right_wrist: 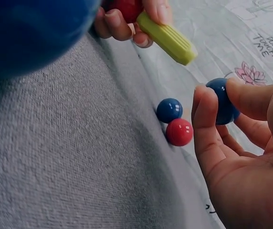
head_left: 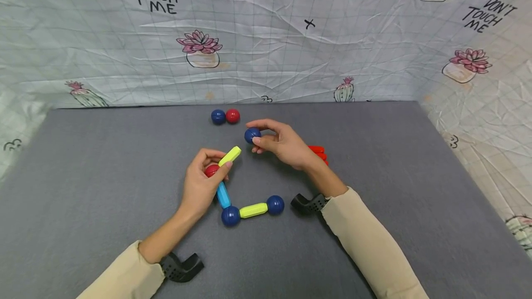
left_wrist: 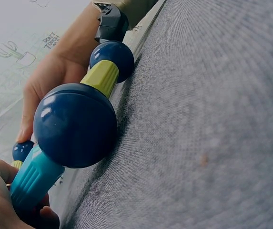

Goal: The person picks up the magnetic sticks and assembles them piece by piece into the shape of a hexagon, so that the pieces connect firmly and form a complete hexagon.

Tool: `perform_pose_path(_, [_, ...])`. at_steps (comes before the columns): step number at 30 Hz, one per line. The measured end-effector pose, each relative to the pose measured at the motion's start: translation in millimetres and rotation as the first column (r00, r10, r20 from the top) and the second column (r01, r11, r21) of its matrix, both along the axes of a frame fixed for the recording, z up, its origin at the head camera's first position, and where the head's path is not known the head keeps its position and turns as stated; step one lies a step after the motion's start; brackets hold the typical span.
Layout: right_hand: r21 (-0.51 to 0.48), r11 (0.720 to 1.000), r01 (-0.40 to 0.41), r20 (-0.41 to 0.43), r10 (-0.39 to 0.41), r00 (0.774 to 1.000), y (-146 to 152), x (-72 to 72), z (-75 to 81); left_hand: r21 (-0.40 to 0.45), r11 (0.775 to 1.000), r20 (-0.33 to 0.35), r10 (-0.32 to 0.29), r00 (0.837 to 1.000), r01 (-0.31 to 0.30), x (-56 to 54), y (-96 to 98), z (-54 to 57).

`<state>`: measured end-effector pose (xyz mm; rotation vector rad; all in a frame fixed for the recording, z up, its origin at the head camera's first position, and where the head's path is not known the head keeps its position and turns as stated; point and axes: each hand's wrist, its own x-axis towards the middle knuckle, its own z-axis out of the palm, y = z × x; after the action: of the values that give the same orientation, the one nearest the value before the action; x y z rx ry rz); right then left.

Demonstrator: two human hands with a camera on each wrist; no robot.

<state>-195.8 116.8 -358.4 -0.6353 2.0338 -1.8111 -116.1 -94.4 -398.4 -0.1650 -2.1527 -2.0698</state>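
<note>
My left hand (head_left: 197, 186) grips a red ball (head_left: 211, 170), and its thumb presses a short yellow-green rod (head_left: 231, 155) that points up and to the right from the ball. A light-blue rod (head_left: 223, 195) leads from the held joint down to a dark blue ball (head_left: 230, 216). From there another yellow-green rod (head_left: 253, 210) runs to a second dark blue ball (head_left: 275, 205). Between thumb and fingers, my right hand (head_left: 287, 146) pinches a loose blue ball (right_wrist: 220, 102). In the right wrist view, a gap separates that ball from the upper rod's free end.
Behind the hands, a loose blue ball (head_left: 218, 116) and a red ball (head_left: 232, 116) sit side by side on the grey table (head_left: 104, 174). Several red rods (head_left: 317, 150) lie partly hidden behind the right wrist. A printed cloth (head_left: 266, 59) hangs along the table's far edge.
</note>
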Motion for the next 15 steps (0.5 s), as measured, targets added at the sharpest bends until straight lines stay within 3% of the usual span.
perform_pose_path(15, [-0.022, 0.998, -0.059, 0.012, 0.059, 0.998, -8.2, 5.6, 1.0, -0.01, 1.0, -0.002, -0.003, 1.0, 0.003, -0.2, -0.6, 0.9])
